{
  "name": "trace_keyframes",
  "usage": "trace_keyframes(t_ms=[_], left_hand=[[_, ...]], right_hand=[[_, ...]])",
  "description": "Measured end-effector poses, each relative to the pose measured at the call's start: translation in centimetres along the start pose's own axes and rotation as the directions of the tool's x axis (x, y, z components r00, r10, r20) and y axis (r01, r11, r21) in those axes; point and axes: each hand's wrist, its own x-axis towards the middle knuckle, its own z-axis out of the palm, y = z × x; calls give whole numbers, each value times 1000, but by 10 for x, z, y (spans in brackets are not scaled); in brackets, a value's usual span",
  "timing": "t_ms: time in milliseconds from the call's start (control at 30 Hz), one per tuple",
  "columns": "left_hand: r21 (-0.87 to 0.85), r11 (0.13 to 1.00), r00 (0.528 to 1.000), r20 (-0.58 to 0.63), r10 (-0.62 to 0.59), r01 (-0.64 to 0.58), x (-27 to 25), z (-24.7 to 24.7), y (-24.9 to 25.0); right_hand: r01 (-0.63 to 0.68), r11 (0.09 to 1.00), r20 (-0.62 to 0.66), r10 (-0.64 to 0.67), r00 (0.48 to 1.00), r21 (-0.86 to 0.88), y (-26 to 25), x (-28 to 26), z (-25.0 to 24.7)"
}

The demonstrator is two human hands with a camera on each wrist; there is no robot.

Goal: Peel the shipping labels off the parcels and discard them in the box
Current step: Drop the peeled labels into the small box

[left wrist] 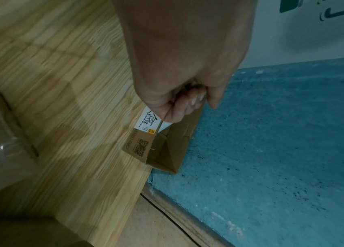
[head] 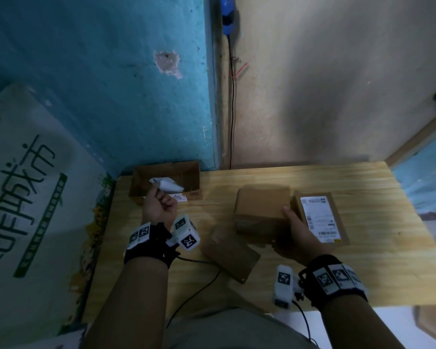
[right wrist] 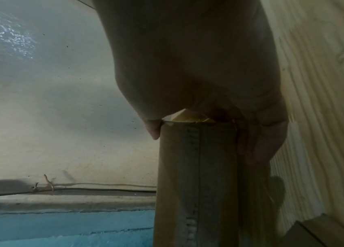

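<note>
Two hands busy here: the left hand (head: 159, 207) is hovering by the open box (head: 190, 172) at the table's (head: 363, 192) far left corner, fingers curled, seemingly pinching a peeled label (head: 167, 188). I'd be letting go right over the box so it isn't sticking to the fingers. The right hand (head: 298, 235) is gripping a bare parcel (head: 259, 210), thumb on top. One labelled parcel (head: 320, 217) is waiting just beside it.

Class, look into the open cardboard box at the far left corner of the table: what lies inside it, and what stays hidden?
Inside the open cardboard box lies crumpled white label paper. The left hand and the near wall cover part of the floor, so anything beneath cannot be seen.
</note>
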Motion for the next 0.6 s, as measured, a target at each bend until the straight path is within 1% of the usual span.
trace_keyframes(t_ms=[233, 367, 467, 533, 600], left_hand=[[-3, 1000, 1000, -23, -18, 18, 1, -5, -6], [-13, 999, 999, 35, -38, 38, -1, -8, -14], [-6, 999, 997, 68, -47, 47, -5, -5, -23], [20, 999, 994, 95, -49, 48, -11, 0, -28], [86, 994, 991, 115, -71, 61, -19, 6, -34]], right_hand=[[-4, 1000, 3, 4, 1000, 1, 2, 5, -6], [5, 987, -28, -9, 1000, -158, 0, 3, -8], [-19, 976, -25, 14, 1000, -217, -2, 4, -8], [-25, 966, -17, 21, 1000, -257, -3, 5, -8], [1, 954, -7, -3, 1000, -299, -5, 3, -9]])
